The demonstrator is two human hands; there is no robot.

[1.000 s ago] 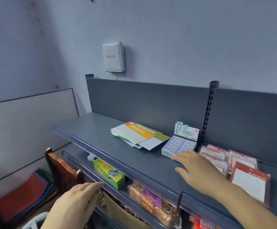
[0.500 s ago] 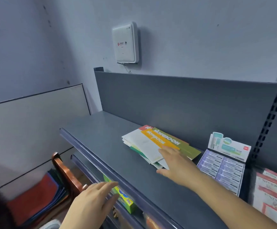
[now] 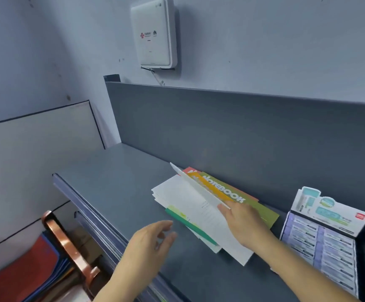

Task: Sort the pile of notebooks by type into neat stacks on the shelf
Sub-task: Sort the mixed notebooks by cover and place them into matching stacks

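Lifting white notebook (image 3: pixel 196 185) off pile of notebooks (image 3: pixel 209 214), by shelf (image 3: pixel 111 182) rear edge.
Right hand (image 3: pixel 242 223) apparently pinches its near corner; long axis runs back-left from grip. Left hand (image 3: pixel 148 243), fingers apart, empty, nearer front edge.

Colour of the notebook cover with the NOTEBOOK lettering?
Olive green notebook cover with white lettering. It shows in the head view, the only one.

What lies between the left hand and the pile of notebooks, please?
Only a short stretch of bare grey shelf lies between the left hand and the pile of notebooks, seen in the head view.
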